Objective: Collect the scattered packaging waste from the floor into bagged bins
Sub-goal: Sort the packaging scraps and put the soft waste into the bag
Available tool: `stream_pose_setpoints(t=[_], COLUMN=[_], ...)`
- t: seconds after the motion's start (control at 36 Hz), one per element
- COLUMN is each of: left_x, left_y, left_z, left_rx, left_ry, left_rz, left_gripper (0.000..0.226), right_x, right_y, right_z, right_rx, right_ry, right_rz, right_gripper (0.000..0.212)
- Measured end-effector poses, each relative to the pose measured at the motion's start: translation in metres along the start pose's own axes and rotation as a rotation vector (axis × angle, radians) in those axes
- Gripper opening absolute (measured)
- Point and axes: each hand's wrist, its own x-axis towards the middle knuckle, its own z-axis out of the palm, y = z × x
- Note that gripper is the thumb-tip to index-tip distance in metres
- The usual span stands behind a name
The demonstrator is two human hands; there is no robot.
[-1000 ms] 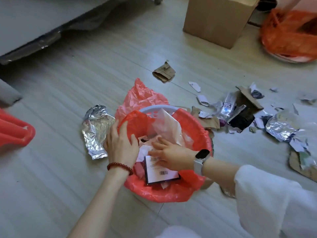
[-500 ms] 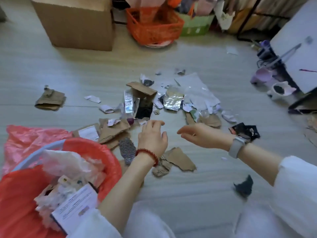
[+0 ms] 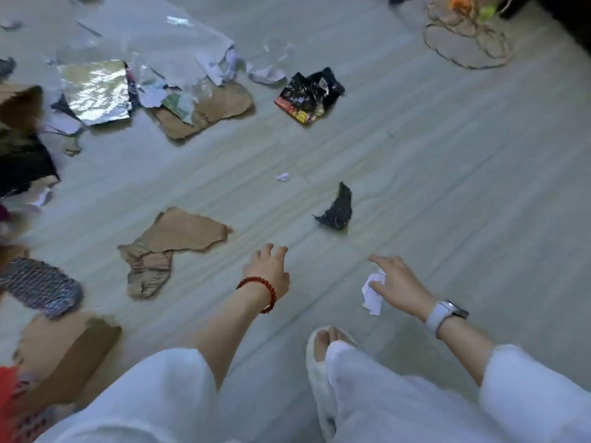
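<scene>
A small black wrapper (image 3: 335,210) lies alone on the pale floor (image 3: 447,174), crumpled, and its long axis runs from its pointed top, away from the person, down to a wider base near the hands. The left hand (image 3: 268,270) is just in front of this wrapper, on the near side of it, with the fingers loosely spread and bent a little; it holds nothing and I cannot tell if it touches the floor. The right hand (image 3: 398,287) is to the right of the black wrapper and nearer to the person; its index finger is stretched out, and the other fingers seem to pinch a white paper scrap (image 3: 373,292), creased and hanging below the palm. To the left of the black wrapper lies a torn brown cardboard piece (image 3: 179,238) with ragged edges, flat on the floor. Farther from the person than the black wrapper there is a tiny white scrap (image 3: 282,177), then a shiny black snack bag (image 3: 308,94) with red and yellow print, wrinkled. Left of that bag are another brown cardboard piece (image 3: 208,111), a silver foil sheet (image 3: 96,91) that reflects the light, and torn white paper (image 3: 166,43). The left wrist has a red bead bracelet (image 3: 259,290), the right wrist a watch (image 3: 443,316) with a pale band.
</scene>
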Motion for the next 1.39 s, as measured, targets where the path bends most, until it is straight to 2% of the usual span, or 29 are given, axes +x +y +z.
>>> stream_pose_setpoints(t=[0.08, 0.14, 0.33, 0.42, 0.47, 0.61, 0.69, 0.78, 0.83, 0.92, 0.97, 1.08, 1.22, 1.39], left_x=[0.015, 0.025, 0.067, 0.093, 0.111, 0.155, 0.171, 0.178, 0.179, 0.177, 0.174, 0.174, 0.165, 0.111], left_y=[0.013, 0.018, 0.043, 0.062, 0.073, 0.067, 0.042, 0.02, 0.011, 0.009, 0.01, 0.011, 0.009, -0.021], left_z=[0.026, 0.038, 0.043, 0.034, 0.024, -0.01, -0.025, -0.029, -0.029, -0.027, -0.027, -0.024, -0.029, -0.067], left_rx=[0.072, 0.105, 0.163, 0.138, 0.097, 0.075, 0.142, 0.214, 0.231, 0.181, 0.188, 0.094, -0.199, -0.295], left_ry=[-0.009, 0.015, 0.176, 0.262, 0.342, 0.471, 0.433, 0.394, 0.426, 0.482, 0.494, 0.478, 0.451, 0.521], left_rz=[-0.007, 0.004, 0.094, 0.101, 0.091, -0.019, -0.074, -0.042, -0.009, 0.015, -0.003, -0.028, -0.124, -0.083], left_gripper=[0.055, 0.057, 0.061, 0.064, 0.063, 0.056, 0.051, 0.052, 0.052, 0.037, 0.025, 0.021, 0.027, 0.015], right_x=[0.007, 0.014, 0.045, 0.052, 0.06, 0.089, 0.112, 0.139, 0.156, 0.174, 0.179, 0.179, 0.175, 0.156], right_y=[0.033, 0.043, 0.069, 0.074, 0.073, 0.042, 0.013, -0.012, -0.023, -0.029, -0.03, -0.037, -0.043, -0.091], right_z=[0.036, 0.055, 0.074, 0.071, 0.068, 0.027, -0.002, -0.024, -0.03, -0.024, -0.019, -0.015, -0.017, -0.018], right_rx=[-0.097, -0.167, -0.046, -0.001, 0.054, 0.284, 0.486, 0.576, 0.532, 0.34, 0.207, 0.109, 0.071, 0.22], right_ry=[-0.05, -0.057, 0.022, 0.118, 0.186, 0.339, 0.336, 0.289, 0.234, 0.12, 0.121, 0.137, 0.156, 0.091], right_rz=[0.026, -0.007, -0.098, -0.171, -0.205, -0.204, -0.205, -0.185, -0.181, -0.118, -0.079, -0.096, -0.122, -0.232], right_gripper=[0.083, 0.084, 0.049, 0.028, 0.021, 0.033, 0.041, 0.05, 0.054, 0.063, 0.054, 0.03, 0.021, 0.018])
